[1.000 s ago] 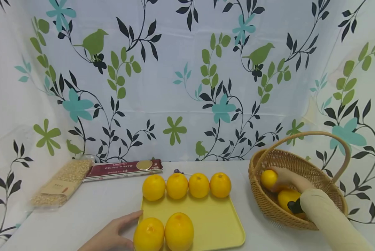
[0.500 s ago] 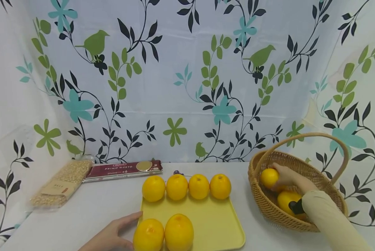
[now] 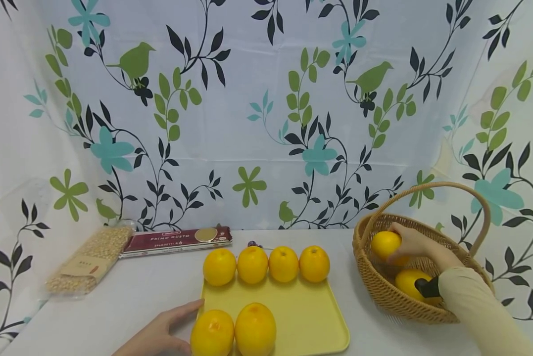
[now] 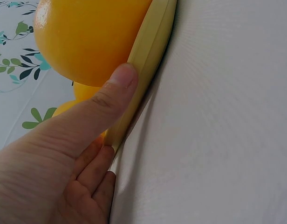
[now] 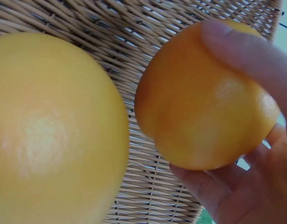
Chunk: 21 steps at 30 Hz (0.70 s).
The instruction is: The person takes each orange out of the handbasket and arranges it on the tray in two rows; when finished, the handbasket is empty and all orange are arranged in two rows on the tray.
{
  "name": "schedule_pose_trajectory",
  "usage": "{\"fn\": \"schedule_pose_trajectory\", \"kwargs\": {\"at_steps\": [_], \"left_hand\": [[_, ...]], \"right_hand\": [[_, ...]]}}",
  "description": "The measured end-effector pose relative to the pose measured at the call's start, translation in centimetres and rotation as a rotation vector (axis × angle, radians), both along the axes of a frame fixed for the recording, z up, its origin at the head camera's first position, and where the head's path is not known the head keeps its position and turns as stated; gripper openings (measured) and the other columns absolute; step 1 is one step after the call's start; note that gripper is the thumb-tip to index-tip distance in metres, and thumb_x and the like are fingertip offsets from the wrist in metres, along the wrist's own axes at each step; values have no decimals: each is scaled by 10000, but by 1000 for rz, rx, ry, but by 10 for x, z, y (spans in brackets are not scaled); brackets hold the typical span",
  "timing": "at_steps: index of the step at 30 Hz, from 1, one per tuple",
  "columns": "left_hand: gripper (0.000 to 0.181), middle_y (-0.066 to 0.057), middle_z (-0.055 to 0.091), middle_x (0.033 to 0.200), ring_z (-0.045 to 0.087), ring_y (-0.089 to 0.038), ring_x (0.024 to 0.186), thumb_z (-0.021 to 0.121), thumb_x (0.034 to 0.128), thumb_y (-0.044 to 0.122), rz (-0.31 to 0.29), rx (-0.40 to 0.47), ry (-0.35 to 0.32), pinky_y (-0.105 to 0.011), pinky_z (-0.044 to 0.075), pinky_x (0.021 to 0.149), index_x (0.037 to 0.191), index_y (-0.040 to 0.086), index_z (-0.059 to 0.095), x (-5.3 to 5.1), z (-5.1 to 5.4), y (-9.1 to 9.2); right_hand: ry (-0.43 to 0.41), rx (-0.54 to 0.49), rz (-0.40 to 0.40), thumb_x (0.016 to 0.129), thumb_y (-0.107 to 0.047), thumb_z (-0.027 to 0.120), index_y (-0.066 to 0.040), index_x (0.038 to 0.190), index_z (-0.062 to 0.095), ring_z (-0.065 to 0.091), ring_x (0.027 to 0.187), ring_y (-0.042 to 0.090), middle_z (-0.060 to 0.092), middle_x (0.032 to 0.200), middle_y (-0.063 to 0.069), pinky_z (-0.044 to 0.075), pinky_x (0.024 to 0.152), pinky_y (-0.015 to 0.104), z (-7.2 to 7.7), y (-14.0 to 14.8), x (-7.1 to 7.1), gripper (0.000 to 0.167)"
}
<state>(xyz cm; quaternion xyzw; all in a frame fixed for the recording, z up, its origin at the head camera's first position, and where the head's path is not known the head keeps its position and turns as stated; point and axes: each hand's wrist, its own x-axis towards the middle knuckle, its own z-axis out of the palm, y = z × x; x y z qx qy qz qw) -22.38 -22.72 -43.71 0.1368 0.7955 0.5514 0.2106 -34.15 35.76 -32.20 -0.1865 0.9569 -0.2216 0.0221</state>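
My right hand (image 3: 411, 244) reaches into a wicker basket (image 3: 382, 296) and grips an orange (image 3: 385, 245), thumb on one side and fingers on the other in the right wrist view. Part of another rounded orange shape seems to show against it. A larger yellow-orange citrus fruit (image 5: 45, 130) lies beside it in the basket. My left hand (image 3: 161, 329) touches the left edge of a yellow tray (image 3: 311, 321), fingers fairly straight; its thumb (image 4: 120, 81) rests by the rim. Several oranges (image 3: 283, 264) line the tray's back edge, and two larger citrus fruits (image 3: 255, 329) stand at its front left.
A red spaghetti packet (image 3: 177, 241) and a bag of pale beans or grains (image 3: 90, 259) lie at the back left. A small purple item (image 3: 254, 244) sits behind the oranges. The basket's handle (image 3: 449, 184) arches above my right forearm. Patterned cloth hangs behind the table.
My right hand has raised the orange slightly inside the basket, and more of the fruit shows. The basket handle has shifted a little. My left hand and the tray stay put.
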Motion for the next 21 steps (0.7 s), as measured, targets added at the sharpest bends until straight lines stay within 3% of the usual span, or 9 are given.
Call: {"fn": "schedule_pose_trajectory", "kwargs": {"at_steps": [6, 13, 18, 21], "left_hand": [[764, -188, 273, 1408, 169, -467, 1250, 703, 755, 279, 8, -5, -12, -689, 133, 910, 1393, 107, 319, -1, 0, 0], [806, -203, 252, 1412, 159, -503, 1231, 734, 716, 262, 44, -19, -70, -721, 135, 867, 1395, 127, 321, 1, -2, 1], [777, -181, 275, 1410, 168, -481, 1243, 713, 741, 299, 23, -16, -49, -702, 141, 891, 1392, 126, 326, 0, -2, 1], [754, -178, 288, 1404, 176, -455, 1254, 704, 757, 264, -13, -2, 10, -676, 135, 923, 1386, 91, 327, -1, -2, 0]], "right_hand": [[1, -35, 13, 631, -235, 788, -21, 1009, 426, 503, 739, 201, 537, 878, 69, 455, 626, 322, 8, -4, 3, 566], [0, -28, 10, 641, -269, 783, -25, 1028, 447, 508, 735, 192, 552, 888, 58, 466, 629, 314, 22, -11, 17, 568], [38, 4, -22, 638, -346, 777, -35, 1030, 460, 507, 724, 188, 547, 885, 52, 460, 614, 314, 36, -15, 28, 593], [60, 5, -13, 647, -346, 773, -13, 1047, 451, 509, 724, 188, 546, 887, 62, 461, 609, 313, 41, -16, 33, 612]]}}
